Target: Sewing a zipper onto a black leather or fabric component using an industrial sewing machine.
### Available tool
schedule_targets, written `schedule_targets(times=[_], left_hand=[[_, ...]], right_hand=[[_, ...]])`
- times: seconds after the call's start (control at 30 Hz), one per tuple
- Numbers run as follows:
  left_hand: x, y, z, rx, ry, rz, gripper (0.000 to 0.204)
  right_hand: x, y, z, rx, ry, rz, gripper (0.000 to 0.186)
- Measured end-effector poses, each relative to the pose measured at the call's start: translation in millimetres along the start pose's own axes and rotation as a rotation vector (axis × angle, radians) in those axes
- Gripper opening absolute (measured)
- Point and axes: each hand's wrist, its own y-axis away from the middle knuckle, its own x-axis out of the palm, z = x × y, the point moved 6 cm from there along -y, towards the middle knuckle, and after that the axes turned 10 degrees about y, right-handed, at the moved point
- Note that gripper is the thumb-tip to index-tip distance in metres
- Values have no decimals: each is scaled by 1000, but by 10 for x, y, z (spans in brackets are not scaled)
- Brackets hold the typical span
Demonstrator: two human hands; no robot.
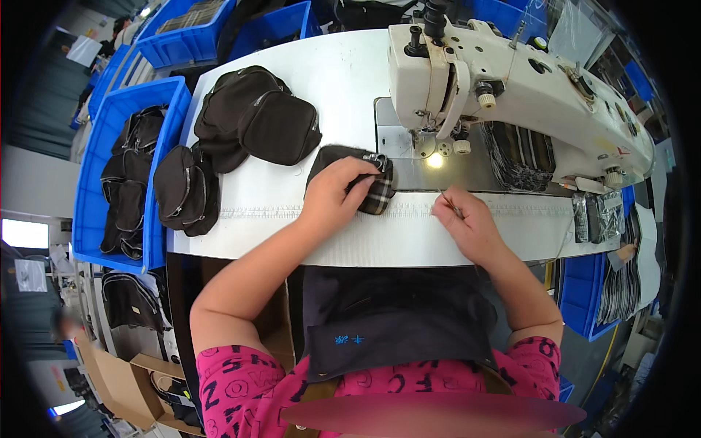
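My left hand (332, 196) grips a small dark fabric pouch (330, 155) on the sewing table, its thumb and fingers pressed near a zipper edge. A plaid part of the pouch shows at its lower right. My right hand (471, 225) is closed in front of the machine's metal plate, apart from the pouch. A thin, dark metal tool (457, 210) pokes out of its fingers, mostly hidden, so its kind is unclear. The white sewing machine (526, 91) stands just beyond, its lamp lit beside the needle.
Dark zippered pouches (280, 128) are piled on the table's left. A blue bin (89, 212) beside them holds more. Stacked plaid pieces (520, 157) lie under the machine arm. Small dark packets (604, 219) sit at the right edge, above another blue bin (582, 292).
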Motion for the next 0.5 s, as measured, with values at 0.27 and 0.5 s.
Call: schedule_targets(times=[0.27,0.5], left_hand=[[118,669,-419,-117,644,-355,13],[-87,813,-721,122,527,-171,20]], right_hand=[[438,7,371,220,-526,36,33],[329,53,658,267,-768,-55,11]])
